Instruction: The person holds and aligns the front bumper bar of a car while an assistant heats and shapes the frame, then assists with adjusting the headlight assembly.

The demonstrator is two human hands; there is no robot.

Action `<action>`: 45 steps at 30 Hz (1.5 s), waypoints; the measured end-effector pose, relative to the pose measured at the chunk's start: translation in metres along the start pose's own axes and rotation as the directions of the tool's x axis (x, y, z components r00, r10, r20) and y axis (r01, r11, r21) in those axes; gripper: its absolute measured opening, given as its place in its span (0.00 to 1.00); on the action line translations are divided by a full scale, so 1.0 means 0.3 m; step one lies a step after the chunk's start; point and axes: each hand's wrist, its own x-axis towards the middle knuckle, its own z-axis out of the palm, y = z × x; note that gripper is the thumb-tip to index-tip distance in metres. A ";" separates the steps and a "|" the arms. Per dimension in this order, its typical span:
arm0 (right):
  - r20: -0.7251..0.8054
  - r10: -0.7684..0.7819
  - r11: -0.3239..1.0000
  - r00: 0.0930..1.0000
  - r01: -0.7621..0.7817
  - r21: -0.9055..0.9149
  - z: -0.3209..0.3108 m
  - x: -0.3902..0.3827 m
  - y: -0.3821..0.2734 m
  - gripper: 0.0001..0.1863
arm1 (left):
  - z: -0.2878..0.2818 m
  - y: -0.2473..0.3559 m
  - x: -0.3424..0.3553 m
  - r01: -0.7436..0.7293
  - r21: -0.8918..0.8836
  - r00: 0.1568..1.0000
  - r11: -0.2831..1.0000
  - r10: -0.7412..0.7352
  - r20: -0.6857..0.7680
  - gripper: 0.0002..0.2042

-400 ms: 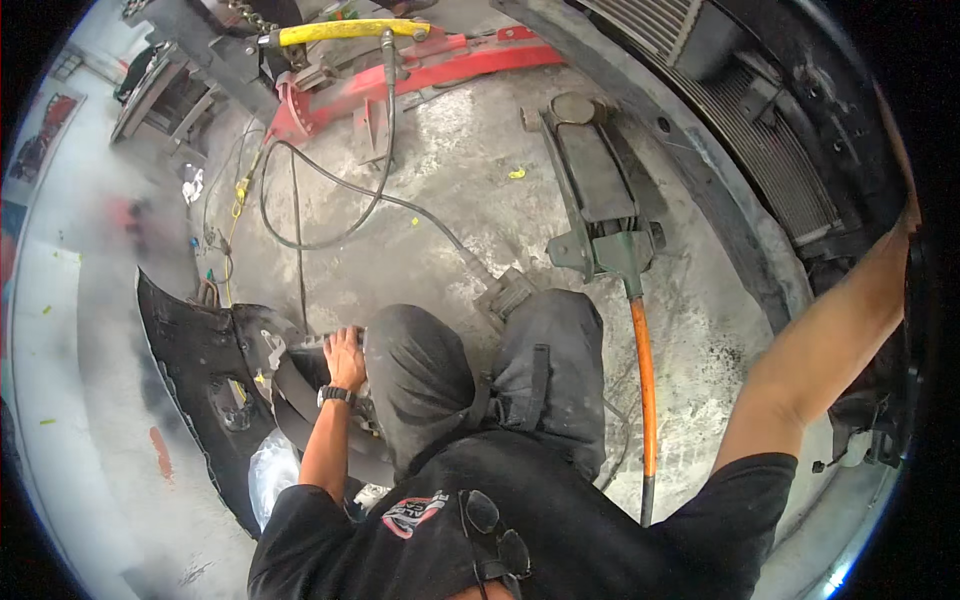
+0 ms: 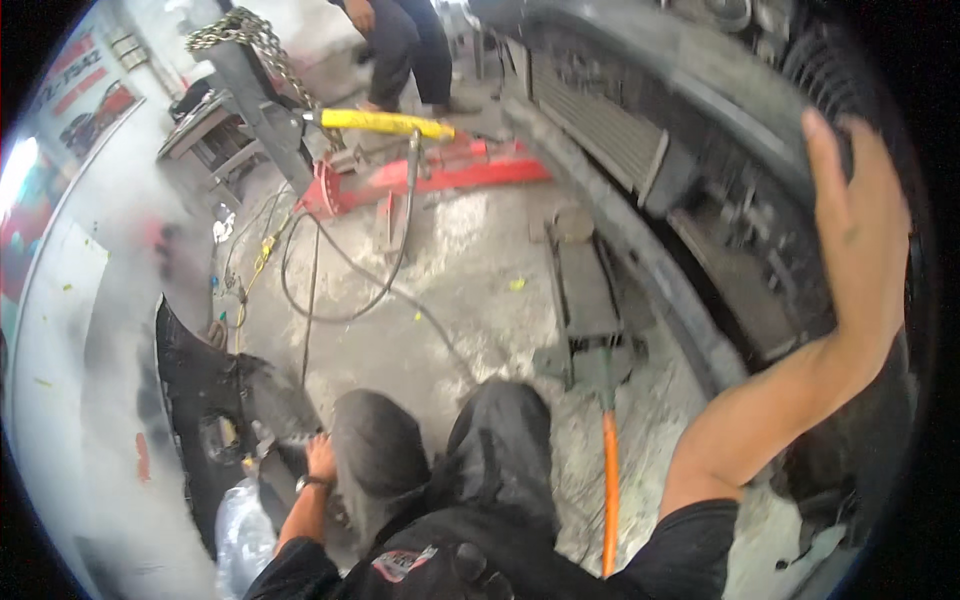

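Observation:
My left hand lies on a dark piece beside my left knee, its fingers extended over the edge; motion blur softens the detail. Close by on the floor is a black curved car panel, with clear plastic wrapping against it. Raised at the far right, my right hand rests against the dark front end of a car. Its fingers are stretched out with a gap between them, and some are partly hidden.
Ahead on the concrete stands a floor jack with an orange handle. Beyond are a red steel beam, a yellow cylinder and its black hose. A chain hangs on a post. Another person stands behind.
The view has tilted up and turned right, bringing the other person and more of the car into sight. My right hand now shows against the car; my left stays by the knee.

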 end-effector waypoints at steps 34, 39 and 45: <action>0.161 0.077 0.997 0.984 -0.077 -0.005 -0.113 0.025 -0.148 0.21 | -0.745 1.124 0.396 -0.937 -0.076 0.315 0.341 0.918 0.241 0.35; 0.266 0.170 0.983 0.949 -0.182 0.021 -0.130 0.094 -0.173 0.25 | -0.282 1.287 0.510 -0.990 -0.140 -0.005 0.010 0.995 0.101 0.33; 0.129 0.267 0.963 0.955 -0.257 -0.084 -0.079 0.107 -0.220 0.31 | -0.435 1.327 0.385 -0.941 -0.325 -0.175 -0.094 0.957 0.231 0.34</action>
